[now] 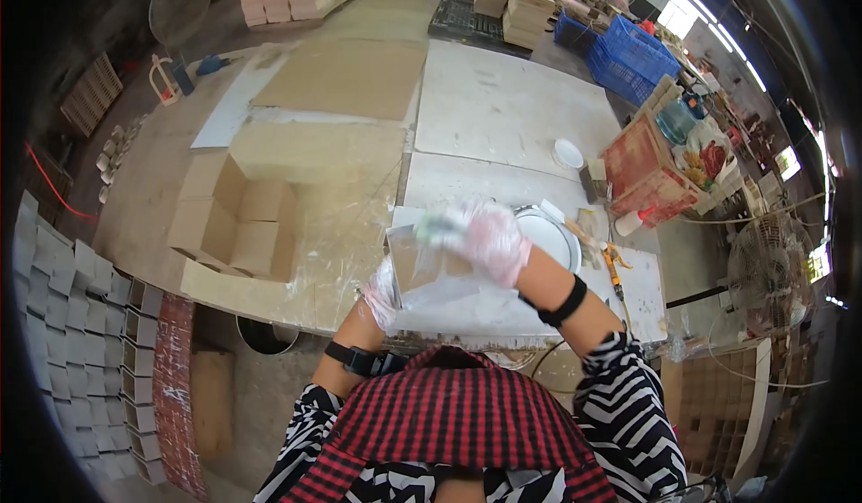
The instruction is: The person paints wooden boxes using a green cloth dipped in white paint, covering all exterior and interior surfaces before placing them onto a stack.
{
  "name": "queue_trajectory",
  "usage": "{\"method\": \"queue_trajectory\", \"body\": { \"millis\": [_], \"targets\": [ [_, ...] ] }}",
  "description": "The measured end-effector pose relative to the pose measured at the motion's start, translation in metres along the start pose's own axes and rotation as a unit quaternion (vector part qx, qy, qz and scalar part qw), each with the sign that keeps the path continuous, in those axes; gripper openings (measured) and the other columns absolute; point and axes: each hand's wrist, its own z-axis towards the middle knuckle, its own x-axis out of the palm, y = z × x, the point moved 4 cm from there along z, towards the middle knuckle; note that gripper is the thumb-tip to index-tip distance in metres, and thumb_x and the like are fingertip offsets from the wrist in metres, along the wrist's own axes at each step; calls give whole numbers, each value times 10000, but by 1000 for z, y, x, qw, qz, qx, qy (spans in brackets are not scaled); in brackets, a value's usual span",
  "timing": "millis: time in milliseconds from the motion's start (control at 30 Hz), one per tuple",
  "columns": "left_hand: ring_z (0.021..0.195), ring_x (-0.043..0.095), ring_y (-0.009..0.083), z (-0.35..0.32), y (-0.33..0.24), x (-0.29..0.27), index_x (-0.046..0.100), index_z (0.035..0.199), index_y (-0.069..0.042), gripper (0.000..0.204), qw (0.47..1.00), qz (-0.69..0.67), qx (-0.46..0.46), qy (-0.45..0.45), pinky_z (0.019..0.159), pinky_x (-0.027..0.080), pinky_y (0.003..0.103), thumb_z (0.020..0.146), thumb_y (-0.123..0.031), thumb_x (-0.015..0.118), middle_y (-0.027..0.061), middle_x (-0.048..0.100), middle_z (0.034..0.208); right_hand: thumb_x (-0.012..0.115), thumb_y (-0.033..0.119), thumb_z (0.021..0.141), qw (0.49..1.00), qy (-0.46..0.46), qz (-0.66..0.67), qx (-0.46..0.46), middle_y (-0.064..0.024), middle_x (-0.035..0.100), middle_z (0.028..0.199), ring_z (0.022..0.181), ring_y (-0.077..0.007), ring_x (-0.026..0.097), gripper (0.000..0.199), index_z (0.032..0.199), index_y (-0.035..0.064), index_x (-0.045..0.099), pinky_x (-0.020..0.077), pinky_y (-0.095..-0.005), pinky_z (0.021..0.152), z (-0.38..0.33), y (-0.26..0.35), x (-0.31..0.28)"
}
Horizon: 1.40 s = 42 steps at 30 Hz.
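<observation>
At the table's near edge, my left hand [382, 295] in a white-smeared, thin glove grips the left side of a small square box [417, 265]. The box has brown and whitish faces. My right hand [496, 244], gloved too, is over the box's right side, its fingers smeared by motion. Something pale green [437, 230] is at its fingertips, too blurred to name. Just right of that hand lies a round white dish [549, 233] with a dark rim, partly hidden. A brush with a wooden handle [579, 231] rests by it.
Several brown boxes [238, 220] stand left on the table. A white bowl [567, 154] sits farther back, near a reddish crate [651, 162]. An orange-handled tool [615, 269] lies right. Stacked grey-white boxes [76, 341] fill the lower left; a fan [768, 269] stands right.
</observation>
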Motion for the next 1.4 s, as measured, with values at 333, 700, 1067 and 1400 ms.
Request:
{"method": "queue_trajectory", "body": {
  "millis": [333,700,1067,1400],
  "targets": [
    [1055,559,217,-1,49,-18,400,1299,-39,411,916,-396,-60,27,892,483,335,937,-233,422,123,523,1215,568,358,770,868,178,377,270,7,441,1274,1099,-160,494,384,1129,222,553,456,-338,881,35,-6,14],
    [1084,531,185,-1,17,6,396,1301,-38,420,918,-388,-80,31,933,441,330,900,-129,484,102,510,1233,550,177,770,953,121,99,259,11,523,1127,930,-225,572,345,1108,249,555,496,-363,810,45,-22,-3],
    [1038,561,246,-6,5,2,452,1241,-43,395,875,-471,-100,-42,881,478,402,928,-284,443,117,542,1185,606,205,706,995,40,-39,88,7,542,1068,798,-197,590,428,1121,269,527,524,-320,568,0,-13,-4],
    [1095,527,256,-11,23,-7,395,1297,-36,470,887,-443,-90,-88,893,477,397,944,-346,378,145,483,1267,565,275,769,885,186,119,410,28,547,1146,1014,-155,553,268,1029,221,607,496,-312,754,-9,-27,9]
  ]
}}
